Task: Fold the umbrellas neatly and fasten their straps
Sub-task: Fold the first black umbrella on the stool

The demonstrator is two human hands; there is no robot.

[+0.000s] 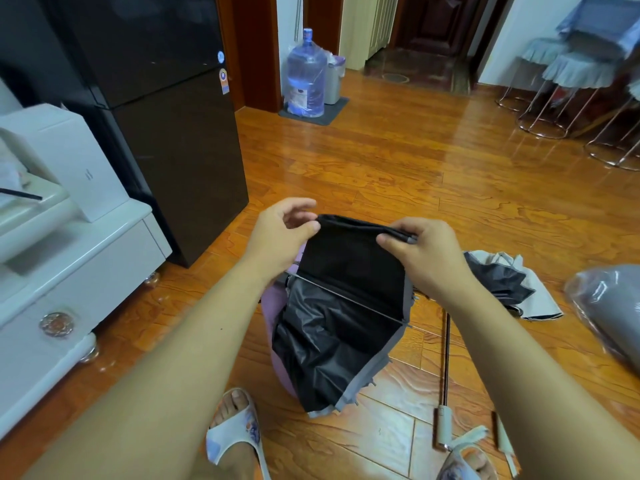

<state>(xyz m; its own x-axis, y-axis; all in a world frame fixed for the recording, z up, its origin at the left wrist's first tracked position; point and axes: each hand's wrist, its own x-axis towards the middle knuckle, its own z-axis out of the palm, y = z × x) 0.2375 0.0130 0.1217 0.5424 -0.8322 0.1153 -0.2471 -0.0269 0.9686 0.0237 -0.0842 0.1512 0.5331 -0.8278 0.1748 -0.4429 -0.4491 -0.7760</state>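
Observation:
A collapsed umbrella point(346, 306) with a black lining, grey edge and purple outside hangs in front of me over the wooden floor. My left hand point(280, 237) pinches the left end of its upper rib edge. At the right end, my right hand point(422, 251) pinches the same edge near a grey rib tip. The panel between the hands is stretched flat. A second umbrella point(512, 285), grey and cream, lies unfolded on the floor to the right, its long shaft and handle point(444, 403) reaching toward my feet.
A white cabinet point(76, 258) and a dark fridge point(156, 133) stand at the left. A water jug point(306, 77) stands at the back. Metal stools point(561, 98) are at the far right, and a plastic-wrapped grey bundle point(609, 306) lies at the right edge. My sandalled feet are below.

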